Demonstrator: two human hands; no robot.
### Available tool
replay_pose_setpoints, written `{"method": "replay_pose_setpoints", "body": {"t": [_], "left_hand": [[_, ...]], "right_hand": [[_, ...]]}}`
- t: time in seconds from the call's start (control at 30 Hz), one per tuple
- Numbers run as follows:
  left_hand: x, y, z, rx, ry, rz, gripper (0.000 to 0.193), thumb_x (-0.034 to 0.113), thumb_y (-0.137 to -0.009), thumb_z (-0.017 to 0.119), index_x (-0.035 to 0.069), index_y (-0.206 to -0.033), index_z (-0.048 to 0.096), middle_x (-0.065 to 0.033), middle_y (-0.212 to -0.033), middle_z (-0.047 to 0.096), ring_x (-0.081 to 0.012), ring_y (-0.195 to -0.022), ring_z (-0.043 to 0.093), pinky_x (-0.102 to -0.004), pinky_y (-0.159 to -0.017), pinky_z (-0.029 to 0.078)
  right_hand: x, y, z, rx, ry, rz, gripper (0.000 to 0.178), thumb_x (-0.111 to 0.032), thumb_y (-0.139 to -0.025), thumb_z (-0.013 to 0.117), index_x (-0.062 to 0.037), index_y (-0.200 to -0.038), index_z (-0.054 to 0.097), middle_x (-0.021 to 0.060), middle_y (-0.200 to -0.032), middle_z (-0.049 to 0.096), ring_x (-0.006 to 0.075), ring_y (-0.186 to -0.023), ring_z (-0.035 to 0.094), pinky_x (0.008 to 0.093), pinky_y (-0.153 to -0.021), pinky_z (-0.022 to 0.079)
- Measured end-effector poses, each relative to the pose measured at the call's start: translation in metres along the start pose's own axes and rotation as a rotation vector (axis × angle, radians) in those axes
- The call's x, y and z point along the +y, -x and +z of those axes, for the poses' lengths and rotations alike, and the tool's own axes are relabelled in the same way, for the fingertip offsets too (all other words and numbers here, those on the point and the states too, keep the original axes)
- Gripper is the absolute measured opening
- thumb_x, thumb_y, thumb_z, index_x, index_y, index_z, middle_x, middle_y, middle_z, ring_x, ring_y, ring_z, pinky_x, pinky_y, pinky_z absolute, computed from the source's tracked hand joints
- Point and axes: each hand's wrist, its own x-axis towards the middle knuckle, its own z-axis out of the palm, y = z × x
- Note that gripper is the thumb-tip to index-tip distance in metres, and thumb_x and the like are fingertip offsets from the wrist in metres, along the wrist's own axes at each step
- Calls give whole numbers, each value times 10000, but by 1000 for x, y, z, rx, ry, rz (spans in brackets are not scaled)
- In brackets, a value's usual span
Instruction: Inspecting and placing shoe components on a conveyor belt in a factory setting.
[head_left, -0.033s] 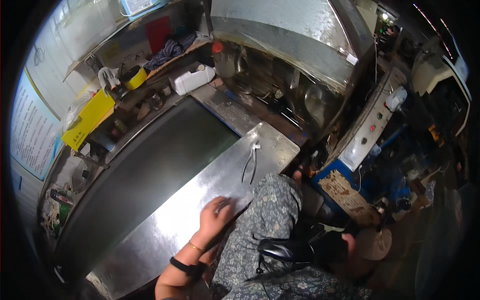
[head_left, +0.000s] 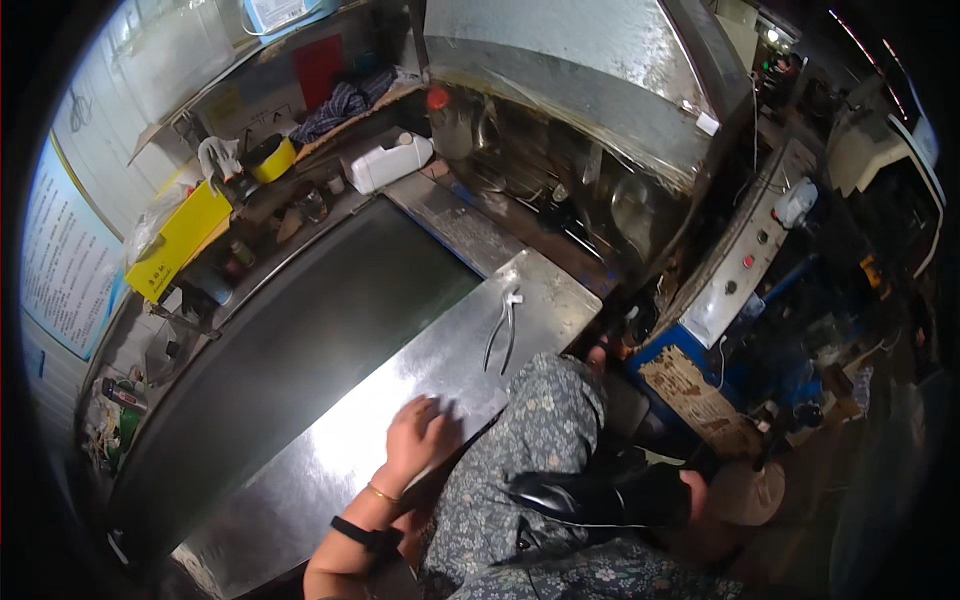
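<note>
A black leather boot [head_left: 595, 499] lies across my lap over floral-patterned cloth, its shiny toe pointing left. At the boot's right end, my right hand [head_left: 695, 495] is closed on it; shadow hides most of that hand. My left hand [head_left: 424, 436] rests on the shiny metal sheet [head_left: 330, 470] near its close edge. Its fingers are loosely bent and a little apart, with nothing visible in them. Beyond it, a pair of metal pincers [head_left: 501, 335] lies on the sheet, handles toward me.
Behind the sheet stretches a dark flat surface [head_left: 310, 320]. Yellow boxes [head_left: 178, 245] and a white plastic container [head_left: 388, 163] line the back. A large metal hood [head_left: 570, 70] stands ahead. Right are a control panel with buttons [head_left: 745, 255] and a round beige thing [head_left: 752, 492].
My left hand has shifted slightly, and its fingers have gone from curled together to lying looser on the sheet. The boot has moved slightly left on my lap.
</note>
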Motion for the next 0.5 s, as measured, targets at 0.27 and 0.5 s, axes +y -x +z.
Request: {"method": "replay_pose_setpoints", "body": {"t": [0.27, 0.5], "left_hand": [[-90, 17, 28, 15, -320, 148, 504, 253, -817, 609, -4, -1245, 544, -268, -1321, 478, -462, -1249, 414, -483, -1029, 402], [-106, 10, 38, 151, -221, 230, 473, 228, -795, 647, -11, -1196, 564, -254, -1280, 497, -401, -1219, 457, -482, -1050, 372]], "right_hand": [[-94, -241, 140, -386, -283, -170, 416, -316, -904, 575, -19, -1194, 592, 100, -1198, 639, 237, -1086, 606, 370, -1013, 443], [-139, -524, 203, 149, 984, -1063, 279, -97, -821, 599, 28, -1063, 658, 125, -970, 686, 237, -920, 637, 363, -840, 483]]}}
